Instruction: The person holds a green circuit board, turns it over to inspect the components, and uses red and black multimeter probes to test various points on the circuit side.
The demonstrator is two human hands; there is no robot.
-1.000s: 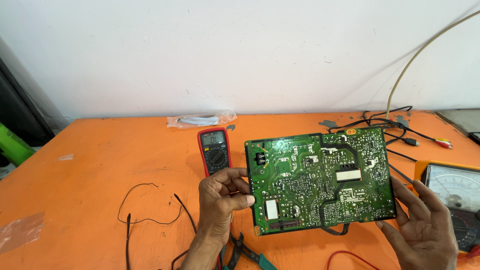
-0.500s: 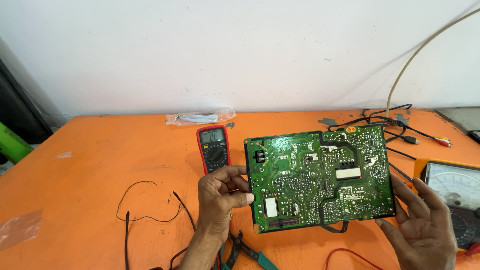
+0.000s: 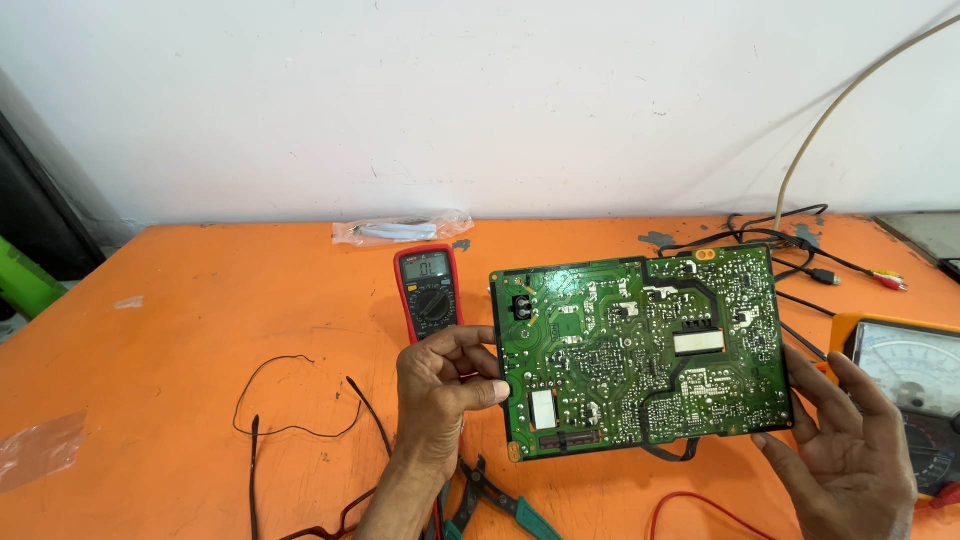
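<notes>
Here a green circuit board [image 3: 640, 350] is held up above the orange table [image 3: 200, 300], its flat solder side facing the camera. It is a thin, stiff rectangle, glossy green, dotted all over with tiny silver solder points and pale traces, with two white rectangular patches and a small black block near its upper left corner. A dark edge runs round its rim.

The left hand [image 3: 440, 395] grips the board's left edge, the thumb lying on the front face and the fingers curled round behind. The right hand [image 3: 845, 450] props the lower right corner, palm open and fingers spread loosely, the fingertips touching the board's right edge rather than pinching it.

Just behind the board's left side, a red-cased meter [image 3: 428, 290] with a grey screen and a round black dial lies flat on the table. To the right, partly hidden by the right hand, sits an orange-rimmed meter [image 3: 905, 365] with a wide pale dial face. Black cables [image 3: 790, 240] snake across the table's far right corner, and a thin beige cord [image 3: 840, 105] curves up the white wall [image 3: 480, 100]. A crinkled clear plastic bag [image 3: 400, 230] lies at the table's far edge. Near the front, thin black wire [image 3: 290, 400] loops over the worn, scuffed surface, and green-handled pliers [image 3: 500, 500] lie below the left wrist. A red wire [image 3: 690, 505] curls beside them.
</notes>
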